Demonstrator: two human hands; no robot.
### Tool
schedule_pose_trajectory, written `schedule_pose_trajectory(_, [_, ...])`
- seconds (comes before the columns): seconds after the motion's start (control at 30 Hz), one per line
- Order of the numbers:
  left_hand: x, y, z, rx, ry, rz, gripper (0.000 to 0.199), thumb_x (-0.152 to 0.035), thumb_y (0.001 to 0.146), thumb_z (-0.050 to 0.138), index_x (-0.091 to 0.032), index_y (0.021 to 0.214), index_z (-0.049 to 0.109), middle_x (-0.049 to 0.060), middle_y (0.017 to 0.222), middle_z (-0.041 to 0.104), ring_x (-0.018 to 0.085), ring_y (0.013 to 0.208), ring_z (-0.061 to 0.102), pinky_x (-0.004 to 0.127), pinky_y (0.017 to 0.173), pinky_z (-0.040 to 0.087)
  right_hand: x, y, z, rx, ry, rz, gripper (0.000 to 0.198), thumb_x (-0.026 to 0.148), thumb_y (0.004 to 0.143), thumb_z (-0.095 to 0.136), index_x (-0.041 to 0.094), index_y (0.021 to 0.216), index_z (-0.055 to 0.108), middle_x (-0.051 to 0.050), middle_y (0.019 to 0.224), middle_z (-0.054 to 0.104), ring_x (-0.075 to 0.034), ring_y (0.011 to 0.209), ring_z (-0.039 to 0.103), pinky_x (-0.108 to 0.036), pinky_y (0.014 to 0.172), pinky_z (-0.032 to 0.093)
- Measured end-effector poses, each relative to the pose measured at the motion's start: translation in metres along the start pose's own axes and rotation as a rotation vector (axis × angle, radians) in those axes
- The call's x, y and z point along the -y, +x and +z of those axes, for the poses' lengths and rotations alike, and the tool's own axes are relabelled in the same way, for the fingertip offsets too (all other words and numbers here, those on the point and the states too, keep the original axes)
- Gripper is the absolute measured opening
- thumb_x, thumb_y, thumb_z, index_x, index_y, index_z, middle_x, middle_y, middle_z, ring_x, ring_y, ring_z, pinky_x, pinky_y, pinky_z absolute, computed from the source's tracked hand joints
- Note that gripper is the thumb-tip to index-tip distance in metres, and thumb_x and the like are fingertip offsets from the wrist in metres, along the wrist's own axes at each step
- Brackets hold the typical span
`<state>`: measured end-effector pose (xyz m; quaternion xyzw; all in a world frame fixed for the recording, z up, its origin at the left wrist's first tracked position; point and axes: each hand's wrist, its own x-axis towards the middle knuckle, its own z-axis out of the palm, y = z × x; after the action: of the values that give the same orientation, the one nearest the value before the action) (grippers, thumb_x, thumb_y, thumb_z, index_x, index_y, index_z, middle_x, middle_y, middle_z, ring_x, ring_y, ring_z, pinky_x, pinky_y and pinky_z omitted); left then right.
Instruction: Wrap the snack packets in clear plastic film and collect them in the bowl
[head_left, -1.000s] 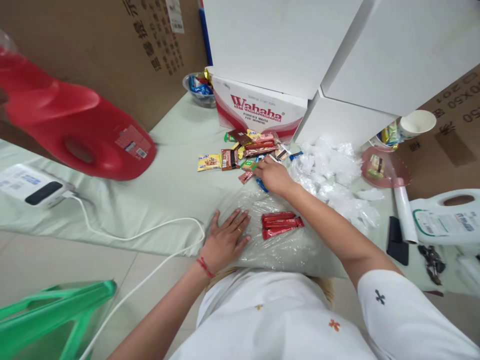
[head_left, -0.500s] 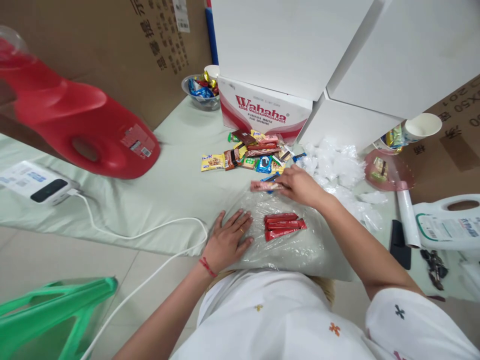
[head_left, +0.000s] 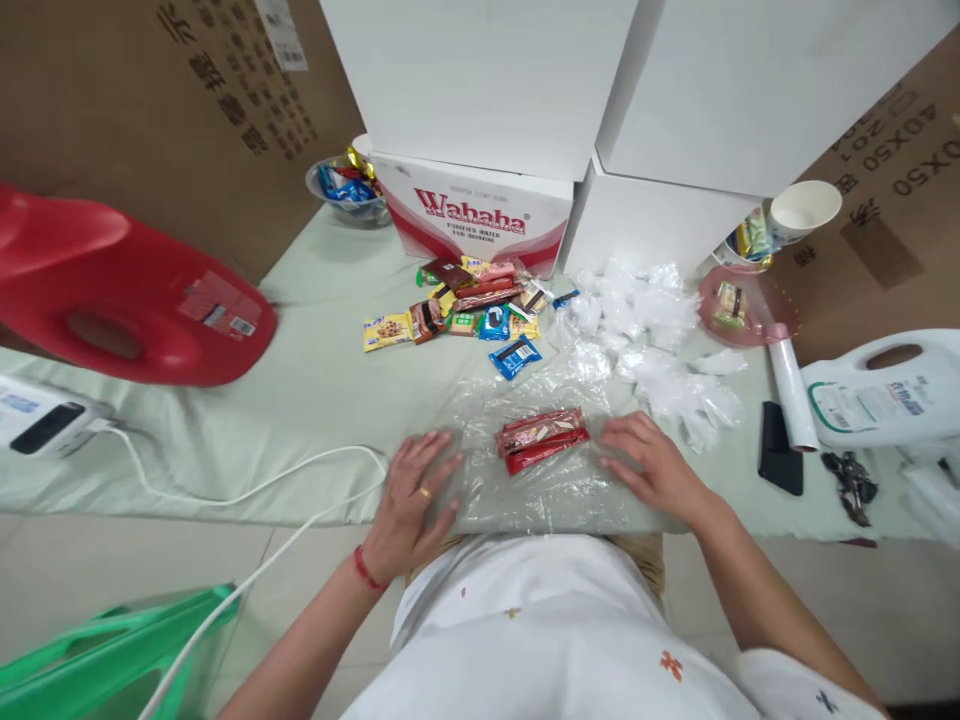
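A sheet of clear plastic film [head_left: 540, 505] lies flat at the table's front edge. On its middle rest red-wrapped snack sticks [head_left: 529, 462], with a pink-brown wrapped bar [head_left: 534, 431] laid across their top. My left hand [head_left: 417, 497] is open at the film's left edge, fingers spread. To the right of the bars, my right hand [head_left: 651, 462] is also open, its fingers apart over the film's right side and holding nothing. Beyond the film lie a blue snack packet [head_left: 514, 356] and a pile of mixed wrapped snacks [head_left: 487, 292].
Crumpled clear plastic bundles [head_left: 637, 320] lie right of the snacks. A film roll [head_left: 793, 395], a black phone-like object [head_left: 780, 450] and a white jug [head_left: 885, 390] stand farther right. A Wahaha carton [head_left: 476, 215] is behind; a red detergent bottle [head_left: 150, 300] and white cable [head_left: 255, 475] are left.
My right hand has let go of the pink-brown bar, which now lies on the red sticks, and has moved to the film's right side. My left hand has shifted left. The view has shifted.
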<state>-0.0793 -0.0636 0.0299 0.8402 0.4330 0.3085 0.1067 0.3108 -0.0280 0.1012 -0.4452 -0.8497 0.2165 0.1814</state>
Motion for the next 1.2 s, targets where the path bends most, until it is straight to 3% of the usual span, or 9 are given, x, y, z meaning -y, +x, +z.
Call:
schedule_pose_trajectory(0.2, [-0.014, -0.035, -0.003, 0.147, 0.016, 0.203, 0.057, -0.009, 0.085, 0.057, -0.028, 0.139, 0.057, 0.013, 0.152, 0.057, 0.030, 0.152, 0.040, 0.062, 0.125, 0.029, -0.005, -0.097, 0.028, 0.139, -0.031, 0.049, 0.052, 0.028, 0.095, 0.065, 0.032, 0.146, 0.055, -0.014, 0.149, 0.053, -0.034, 0.134, 0.050, -0.058, 0.108, 0.048])
schedule_pose_trajectory(0.33, [-0.019, -0.031, 0.011, 0.116, 0.032, 0.122, 0.030, -0.012, 0.091, 0.060, -0.027, 0.114, 0.070, 0.010, 0.136, 0.070, 0.027, 0.149, 0.044, 0.057, 0.123, 0.035, -0.014, -0.103, 0.056, 0.067, -0.028, 0.055, 0.025, 0.029, 0.098, 0.062, 0.034, 0.119, 0.074, -0.011, 0.135, 0.066, -0.032, 0.122, 0.058, -0.059, 0.102, 0.050])
schedule_pose_trajectory(0.5, [-0.015, -0.009, 0.009, 0.040, -0.088, -0.097, 0.017, -0.020, 0.096, 0.057, -0.027, 0.100, 0.072, 0.005, 0.107, 0.079, 0.024, 0.134, 0.060, 0.055, 0.120, 0.039, -0.025, -0.072, 0.039, -0.032, 0.167, 0.027, 0.020, 0.038, 0.101, 0.057, 0.031, 0.099, 0.077, -0.008, 0.107, 0.075, -0.027, 0.106, 0.063, -0.053, 0.099, 0.051])
schedule_pose_trajectory(0.67, [0.006, 0.028, 0.010, -0.018, -0.210, -0.357, 0.023, -0.041, 0.095, 0.056, -0.024, 0.088, 0.070, 0.006, 0.102, 0.078, 0.023, 0.110, 0.069, 0.049, 0.113, 0.045, -0.041, -0.009, 0.008, -0.140, 0.262, 0.201, 0.032, 0.048, 0.103, 0.052, 0.026, 0.100, 0.075, -0.006, 0.090, 0.073, -0.023, 0.089, 0.064, -0.039, 0.086, 0.053])
schedule_pose_trajectory(0.83, [0.027, 0.069, 0.022, 0.000, -0.111, -0.754, 0.029, -0.047, 0.085, 0.058, -0.021, 0.090, 0.071, 0.009, 0.095, 0.074, 0.028, 0.097, 0.066, 0.046, 0.093, 0.053, -0.060, 0.057, 0.013, -0.107, 0.021, 0.386, 0.024, 0.033, 0.100, 0.054, 0.022, 0.094, 0.074, -0.004, 0.083, 0.072, -0.022, 0.088, 0.062, -0.034, 0.083, 0.048])
schedule_pose_trajectory(0.9, [0.026, 0.078, 0.022, -0.126, 0.017, -0.803, 0.030, -0.043, 0.082, 0.060, -0.019, 0.094, 0.072, 0.013, 0.097, 0.071, 0.032, 0.100, 0.064, 0.050, 0.095, 0.051, -0.061, 0.069, 0.021, -0.043, -0.132, 0.446, 0.020, 0.026, 0.100, 0.054, 0.022, 0.095, 0.074, -0.006, 0.084, 0.071, -0.026, 0.095, 0.060, -0.035, 0.083, 0.047])
schedule_pose_trajectory(1.03, [-0.004, 0.083, 0.014, -0.475, 0.218, -0.549, 0.022, -0.030, 0.091, 0.054, -0.019, 0.098, 0.071, 0.013, 0.103, 0.068, 0.031, 0.111, 0.062, 0.053, 0.104, 0.044, -0.052, 0.072, 0.026, 0.000, -0.382, 0.497, 0.018, 0.021, 0.098, 0.056, 0.021, 0.104, 0.073, -0.016, 0.102, 0.067, -0.034, 0.110, 0.052, -0.038, 0.079, 0.048])
schedule_pose_trajectory(1.1, [-0.030, 0.083, 0.015, -0.377, 0.185, -0.300, 0.022, -0.023, 0.094, 0.051, -0.023, 0.103, 0.071, 0.009, 0.104, 0.072, 0.027, 0.115, 0.063, 0.049, 0.104, 0.042, -0.045, 0.074, 0.022, -0.044, -0.442, 0.457, 0.023, 0.018, 0.097, 0.055, 0.019, 0.112, 0.072, -0.018, 0.114, 0.063, -0.036, 0.114, 0.047, -0.043, 0.087, 0.048])
schedule_pose_trajectory(1.2, [-0.058, 0.087, 0.031, -0.039, 0.119, -0.035, 0.035, -0.020, 0.097, 0.049, -0.028, 0.124, 0.069, 0.006, 0.122, 0.075, 0.025, 0.125, 0.061, 0.046, 0.105, 0.039, -0.034, 0.093, 0.017, -0.130, -0.425, 0.289, 0.032, 0.015, 0.099, 0.048, 0.017, 0.123, 0.069, -0.018, 0.123, 0.062, -0.034, 0.117, 0.045, -0.047, 0.098, 0.044])
